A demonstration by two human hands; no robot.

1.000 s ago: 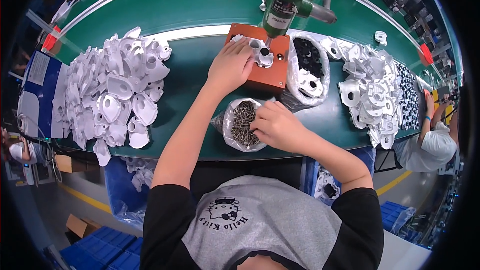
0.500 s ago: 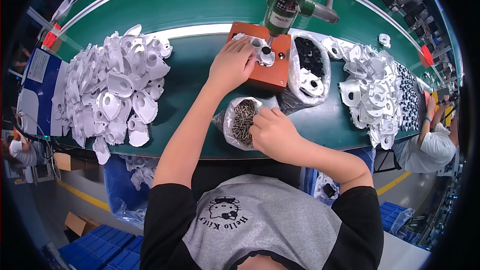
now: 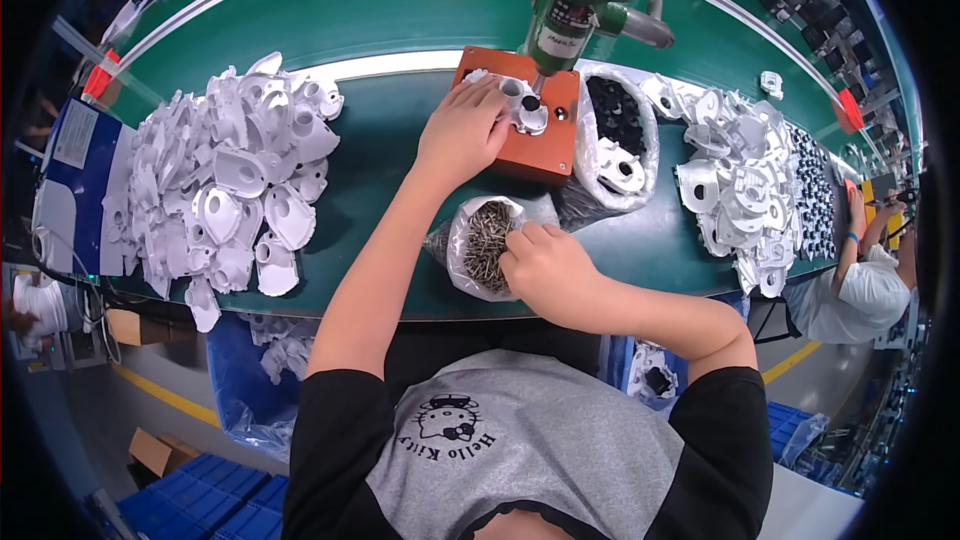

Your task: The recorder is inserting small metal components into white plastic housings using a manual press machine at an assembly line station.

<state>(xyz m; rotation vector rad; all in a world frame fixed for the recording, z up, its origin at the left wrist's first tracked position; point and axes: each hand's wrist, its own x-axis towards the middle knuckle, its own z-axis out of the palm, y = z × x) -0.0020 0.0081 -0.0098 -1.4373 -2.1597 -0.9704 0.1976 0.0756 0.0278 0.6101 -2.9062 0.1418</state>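
My left hand (image 3: pixel 462 136) lies over a white plastic part (image 3: pixel 531 123), its fingers together along the part's left side. That part sits on an orange block (image 3: pixel 535 158) and has a round black piece (image 3: pixel 531 103) in it. Above it the tip of a green powered screwdriver (image 3: pixel 566 25) points down close to the part; I cannot tell whether they touch. My right hand (image 3: pixel 552 278) is closed at the right rim of a clear plastic bag (image 3: pixel 456 252) of brass-coloured screws (image 3: pixel 487 238). Its fingertips are hidden, so what they hold does not show.
Piles of white plastic parts lie left (image 3: pixel 238 175) and right (image 3: pixel 745 180). Beside the block stands a bag of black pieces (image 3: pixel 615 110), with a white part on top. Small black parts (image 3: pixel 815 190) line the right edge. Blue bins (image 3: pixel 235 380) stand below. Another person (image 3: pixel 860 290) works far right.
Both hands keep nearly the same places. The view has shifted very slightly, and the right fingers have moved only a little at the screw bag's rim.
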